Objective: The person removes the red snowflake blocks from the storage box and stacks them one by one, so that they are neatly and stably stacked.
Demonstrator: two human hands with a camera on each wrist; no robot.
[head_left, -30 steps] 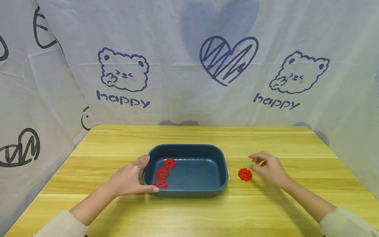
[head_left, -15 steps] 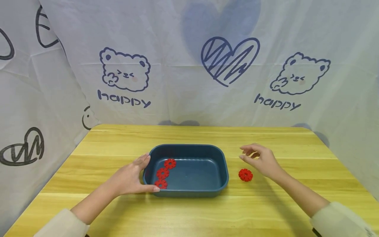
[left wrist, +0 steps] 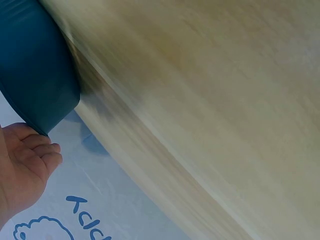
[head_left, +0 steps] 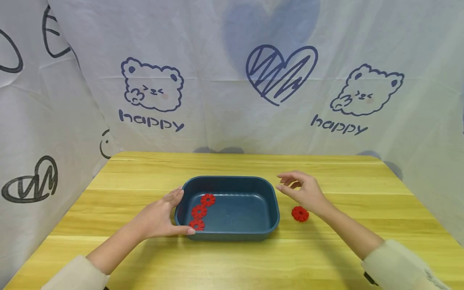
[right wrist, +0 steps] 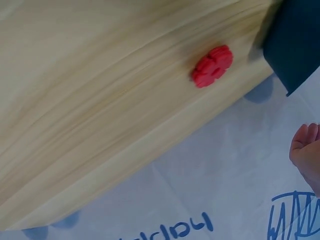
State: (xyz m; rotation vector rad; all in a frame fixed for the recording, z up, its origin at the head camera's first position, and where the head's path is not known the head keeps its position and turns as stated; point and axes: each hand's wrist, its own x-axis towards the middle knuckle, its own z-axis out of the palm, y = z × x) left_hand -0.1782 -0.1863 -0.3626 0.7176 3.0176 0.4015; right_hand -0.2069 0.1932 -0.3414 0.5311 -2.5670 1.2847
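Note:
My left hand (head_left: 161, 217) grips the left end of a dark blue plastic bin (head_left: 232, 237), thumb at the front rim and fingers at the left side. In the left wrist view its fingers (left wrist: 37, 142) curl at the bin's corner. Along the bin's left inside lie three red notched snowflake discs (head_left: 199, 211) in a slanting row. My right hand (head_left: 302, 191) hovers by the bin's right rim, thumb and fingertips apart, nothing visible between them. On the table just below that hand sits a small stack of red snowflake discs (head_left: 300, 214), also seen in the right wrist view.
The pale wooden table (head_left: 232, 266) carries the bin near its middle. Behind it hangs a white cloth (head_left: 217, 100) with drawn bears and a heart, and more cloth closes off the left side.
My right hand has moved left and slightly up, from beside the red stack to the bin's right rim. The left hand, bin and red discs have stayed in place.

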